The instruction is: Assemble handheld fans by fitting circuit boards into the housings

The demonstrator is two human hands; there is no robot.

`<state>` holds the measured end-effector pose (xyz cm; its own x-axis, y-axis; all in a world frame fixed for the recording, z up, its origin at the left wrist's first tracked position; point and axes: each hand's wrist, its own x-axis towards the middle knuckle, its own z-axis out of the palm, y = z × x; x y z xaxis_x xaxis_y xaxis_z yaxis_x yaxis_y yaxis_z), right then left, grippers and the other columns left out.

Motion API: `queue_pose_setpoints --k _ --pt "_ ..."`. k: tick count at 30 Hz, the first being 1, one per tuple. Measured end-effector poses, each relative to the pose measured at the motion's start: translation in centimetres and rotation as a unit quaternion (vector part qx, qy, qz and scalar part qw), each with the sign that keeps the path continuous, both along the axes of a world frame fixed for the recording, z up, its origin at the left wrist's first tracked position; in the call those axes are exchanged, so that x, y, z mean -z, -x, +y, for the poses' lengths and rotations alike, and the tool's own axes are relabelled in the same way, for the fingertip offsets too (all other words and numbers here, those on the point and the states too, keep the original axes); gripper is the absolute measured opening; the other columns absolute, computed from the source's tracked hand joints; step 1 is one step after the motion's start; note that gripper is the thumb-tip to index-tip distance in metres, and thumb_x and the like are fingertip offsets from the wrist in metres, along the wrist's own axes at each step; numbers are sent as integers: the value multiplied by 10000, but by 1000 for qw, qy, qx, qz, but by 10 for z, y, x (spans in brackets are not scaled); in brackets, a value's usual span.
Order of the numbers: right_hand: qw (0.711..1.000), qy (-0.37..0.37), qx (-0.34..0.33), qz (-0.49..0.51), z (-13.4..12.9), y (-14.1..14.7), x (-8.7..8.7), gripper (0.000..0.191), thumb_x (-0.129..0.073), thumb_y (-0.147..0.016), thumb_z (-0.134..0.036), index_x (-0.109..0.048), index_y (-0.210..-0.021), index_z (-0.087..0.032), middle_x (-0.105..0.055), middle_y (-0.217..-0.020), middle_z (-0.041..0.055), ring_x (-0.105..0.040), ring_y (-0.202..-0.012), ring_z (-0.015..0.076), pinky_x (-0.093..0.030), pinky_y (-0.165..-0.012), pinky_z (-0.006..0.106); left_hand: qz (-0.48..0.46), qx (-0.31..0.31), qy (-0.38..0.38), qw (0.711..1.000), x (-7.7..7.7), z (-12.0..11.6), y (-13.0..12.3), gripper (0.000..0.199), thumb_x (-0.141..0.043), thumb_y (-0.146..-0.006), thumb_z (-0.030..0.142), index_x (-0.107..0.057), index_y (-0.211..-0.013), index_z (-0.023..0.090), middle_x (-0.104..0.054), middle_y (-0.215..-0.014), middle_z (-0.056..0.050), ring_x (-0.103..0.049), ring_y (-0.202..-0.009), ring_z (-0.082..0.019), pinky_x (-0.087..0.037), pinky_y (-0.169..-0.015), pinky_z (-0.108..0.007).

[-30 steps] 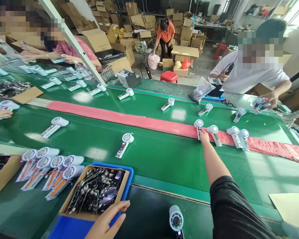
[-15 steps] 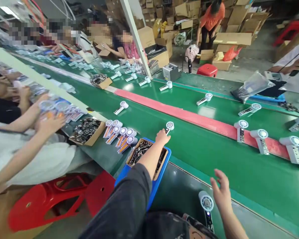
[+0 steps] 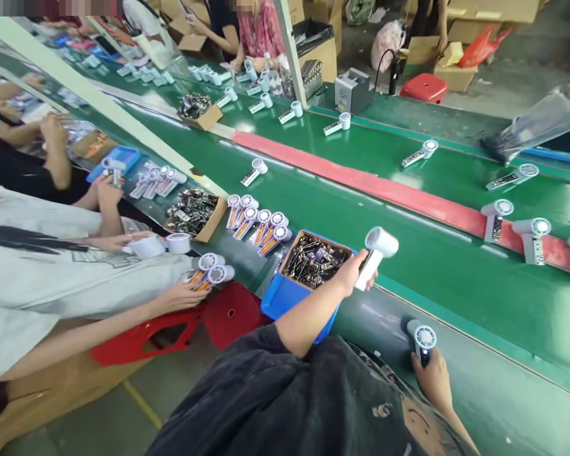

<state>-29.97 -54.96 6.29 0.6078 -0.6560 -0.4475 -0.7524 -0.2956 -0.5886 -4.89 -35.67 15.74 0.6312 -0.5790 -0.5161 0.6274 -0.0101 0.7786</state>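
My left hand point(image 3: 352, 273) is closed around the handle of a white handheld fan point(image 3: 380, 243), lifted above the near edge of the green belt. My right hand point(image 3: 434, 377) grips a second handheld fan point(image 3: 425, 337) by its handle, low over the grey ledge in front of me; the fingers partly cover that handle. Left of my left hand, a cardboard box point(image 3: 292, 278) full of small metal and black parts sits in a blue tray point(image 3: 278, 297). Several fans with orange inside their handles point(image 3: 261, 221) lie beyond the box.
A pink strip point(image 3: 323, 164) runs along the green belt point(image 3: 313, 199), with several fans on and beside it. At left, a co-worker's hand point(image 3: 190, 294) holds two fans. A box of parts point(image 3: 194, 212) stands nearby. Red stools point(image 3: 230, 313) are below the ledge.
My left hand has picked a fan up off the belt and drawn it back toward me. My right hand has come down and closed on the fan on the ledge. The view has shifted.
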Motion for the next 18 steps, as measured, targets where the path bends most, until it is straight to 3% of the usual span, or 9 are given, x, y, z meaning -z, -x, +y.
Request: queue_pose_setpoints --k 3,6,10,12,15,18 --pt "999 -43 4 -19 1 -16 -21 362 -560 -514 -547 -463 -718 -264 -577 -676 77 -619 -768 368 -490 -747 560 18 -26 23 999 -5 14 51 606 -517 -851 729 -576 -900 127 -585 -705 -9 -527 -512 -87 -438 -476 -218" --pt "992 -107 7 -72 8 -29 -61 410 -545 -652 -579 -493 -878 -242 -636 -794 61 -621 -650 246 -521 -628 432 18 -44 52 998 -19 32 84 714 -648 -656 815 -536 -907 156 -602 -730 -8 -586 -556 -106 -466 -527 -227" --pt "969 -172 -34 -176 34 -55 -127 413 -601 -766 -587 -505 -953 -231 -603 -713 8 -570 -615 170 -497 -630 340 -3 -70 73 995 -41 35 99 674 -632 -698 795 -517 -937 175 -601 -757 6 -498 -461 -73 -394 -456 -222" --pt "923 -244 -68 -289 49 -68 -153 396 -537 -841 -575 -514 -1020 -223 -635 -850 40 -577 -650 166 -483 -594 323 -21 -91 70 993 -52 27 103 637 -560 -770 786 -535 -937 171 -620 -769 -9 -488 -472 -77 -380 -453 -223" --pt "887 -267 -88 -367 67 -82 -176 366 -505 -897 -537 -531 -1086 -224 -638 -966 58 -612 -767 185 -512 -658 340 -59 -96 70 991 -65 19 108 610 -487 -858 730 -609 -1006 151 -695 -906 -84 -625 -673 -152 -473 -564 -258" --pt "874 -259 -97 -401 77 -88 -185 337 -557 -912 -490 -521 -1146 -250 -633 -983 46 -608 -792 180 -531 -728 355 -110 -93 81 986 -75 18 112 549 -617 -838 597 -630 -1188 175 -667 -1235 -113 -623 -1133 -268 -526 -921 -351"
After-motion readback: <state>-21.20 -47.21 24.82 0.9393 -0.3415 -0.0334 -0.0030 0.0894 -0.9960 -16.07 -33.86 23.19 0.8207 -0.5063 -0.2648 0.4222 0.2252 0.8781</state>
